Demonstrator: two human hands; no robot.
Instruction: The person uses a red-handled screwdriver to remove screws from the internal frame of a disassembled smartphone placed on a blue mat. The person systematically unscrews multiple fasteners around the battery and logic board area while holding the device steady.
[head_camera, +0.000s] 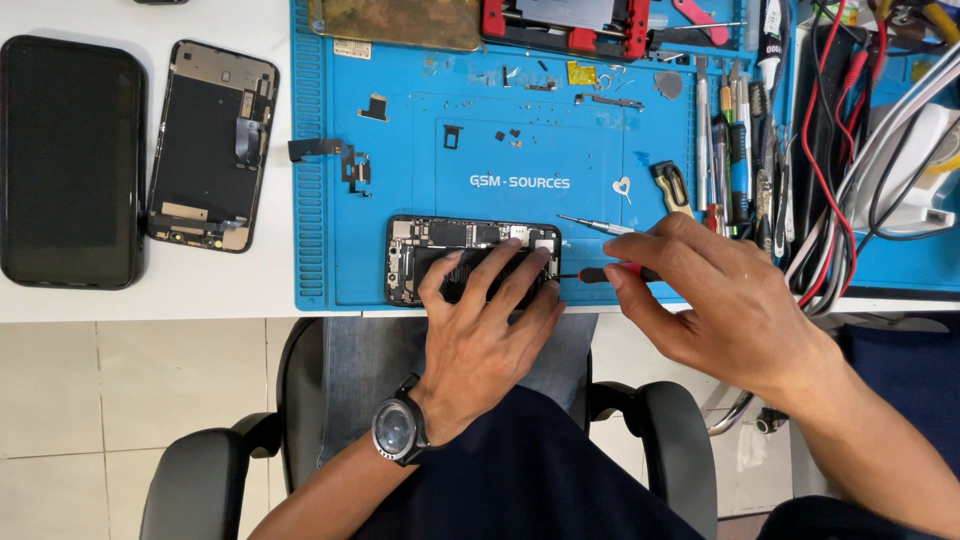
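— Hands at work over an opened phone (470, 260), is that it?

— Yes. The opened phone lies flat, back off and boards showing, near the front edge of a blue work mat (400, 150) on the white desk (200, 295). The left hand (485, 320) rests on top of it, fingers spread across its lower half, pressing it down rather than gripping it.

— And the right hand?

— The right hand (720, 300) sits just to the right of the phone, its fingers pinched together around a red-and-black screwdriver (610, 271). The tool lies nearly level, its tip pointing left at the phone's right edge, close to the left hand's fingertips. Whether the tip touches the phone cannot be told.

— So the 2 hands are close?

— Close, not touching. The phone is under 1 and beside the other.

— What else shows?

— A wristwatch (398, 432) on the left wrist. A pair of tweezers (597, 226) lies on the mat just above the right hand. Small screws and brackets are scattered over the mat's upper half, and a row of hand tools (728, 150) stands along its right side, next to a tangle of red, black and white cables (850, 200). Off the mat, on the desk's left part, lie a phone frame (210, 145) and, further left, a dark screen panel (70, 160). The person sits in a black armchair (200, 470) over a pale tiled floor.
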